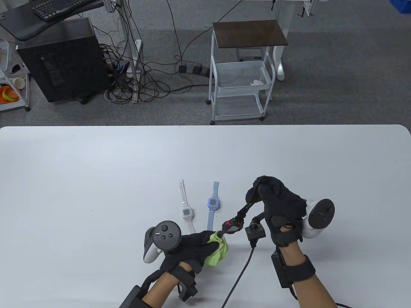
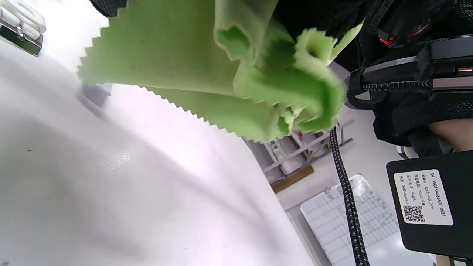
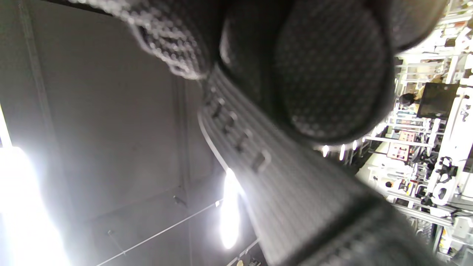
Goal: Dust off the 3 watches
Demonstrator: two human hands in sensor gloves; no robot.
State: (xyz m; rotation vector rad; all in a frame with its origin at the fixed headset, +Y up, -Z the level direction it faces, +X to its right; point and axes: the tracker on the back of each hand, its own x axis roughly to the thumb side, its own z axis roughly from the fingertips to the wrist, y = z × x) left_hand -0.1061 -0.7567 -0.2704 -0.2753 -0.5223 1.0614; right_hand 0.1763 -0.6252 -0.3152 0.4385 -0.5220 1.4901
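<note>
A black watch with red buttons (image 1: 233, 224) hangs off the table; my right hand (image 1: 266, 192) pinches its strap (image 3: 251, 147) at the top end. My left hand (image 1: 196, 245) grips a crumpled green cloth (image 1: 219, 252) and holds it against the lower end of the black watch. In the left wrist view the green cloth (image 2: 229, 70) fills the top, with the black watch (image 2: 399, 33) at the upper right. A white watch (image 1: 185, 205) and a light blue watch (image 1: 212, 205) lie flat side by side on the white table (image 1: 80, 179).
A braided black cable (image 1: 240, 272) runs from a small black box (image 1: 255, 231) by my right wrist down to the table's front edge. Beyond the table's far edge stand a white wire cart (image 1: 242, 70), a black computer tower (image 1: 61, 61) and tangled floor cables.
</note>
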